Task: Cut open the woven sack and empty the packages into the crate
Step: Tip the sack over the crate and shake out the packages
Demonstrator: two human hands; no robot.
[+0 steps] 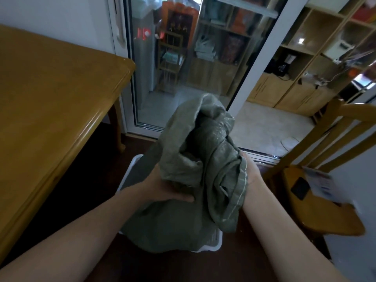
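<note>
A crumpled grey-green woven sack (203,151) is held up in front of me, over a white crate (132,167) on the dark floor. My left hand (162,190) grips the sack's lower folds from the left, thumb along the fabric. My right hand (251,169) holds the sack's right side, and the hemmed edge drapes over its fingers and hides most of them. The sack hangs down and covers most of the crate; only the crate's left rim and its near right corner (213,244) show. No packages are visible.
A wooden table (50,108) fills the left. A wooden chair (317,192) stands at the right with a dark phone (300,188) and a printed paper (325,184) on its seat. A glass sliding door (183,64) is ahead, with shelves beyond.
</note>
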